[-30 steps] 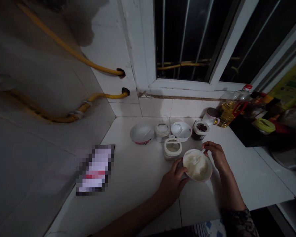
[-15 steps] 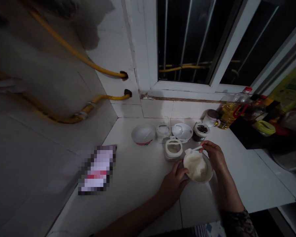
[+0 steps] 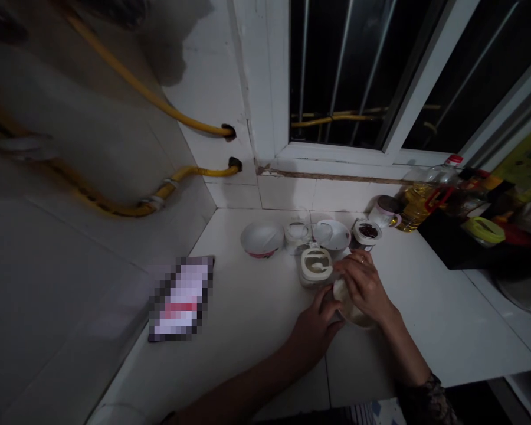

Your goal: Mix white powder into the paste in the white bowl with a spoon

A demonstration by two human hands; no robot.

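Observation:
A small white spoon (image 3: 321, 267) is pinched in my right hand (image 3: 363, 286), its bowl over the mouth of a square clear jar (image 3: 314, 277) with a white rim. Whether anything lies in the spoon I cannot tell. My left hand (image 3: 316, 321) grips the near left rim of a bowl (image 3: 358, 319) holding pale white powder. My right hand passes above that bowl and hides much of it. Just behind the jar stand another clear container (image 3: 297, 243) and a white bowl (image 3: 338, 236). A jar of dark red contents (image 3: 366, 233) is beyond my right hand.
A wide white bowl (image 3: 262, 239) sits at the back of the white counter (image 3: 256, 330). An oil bottle (image 3: 420, 200) and a lidded mug (image 3: 384, 211) stand at the back right, beside a green-lidded container (image 3: 484, 230). A blurred-out flat object (image 3: 181, 301) lies at left.
My right hand has moved left across the powder bowl, carrying the spoon from above the bowl's far rim to the square jar. My left hand stays on the bowl. The view has shifted slightly.

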